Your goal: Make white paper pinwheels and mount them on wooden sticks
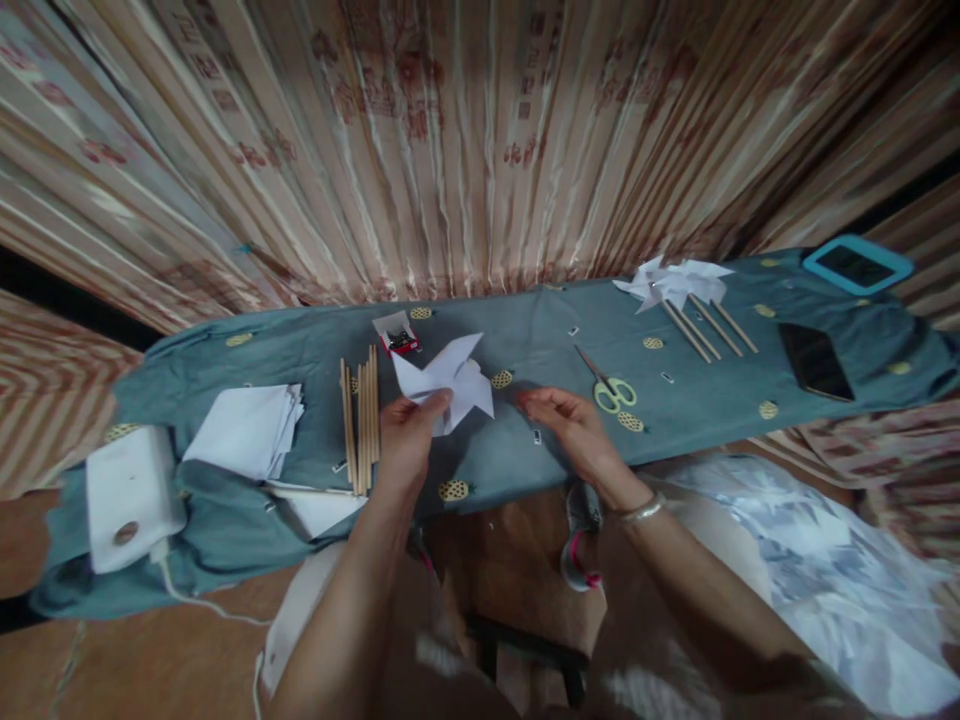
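Note:
My left hand (409, 435) pinches a folded white paper pinwheel (448, 385) and holds it just above the blue-grey cloth (525, 340). My right hand (570, 425) hovers to the right of the paper, fingers curled loosely and apart, with nothing in it. A row of several wooden sticks (360, 415) lies just left of my left hand. Behind the paper sits a small red box of pins (400, 340).
A stack of white paper squares (244, 430) and a white box (127, 495) lie at the left. Yellow-handled scissors (611, 388) lie right of my right hand. Finished pinwheels on sticks (686, 295), a dark phone (814, 362) and a blue-framed tablet (857, 265) are at the far right.

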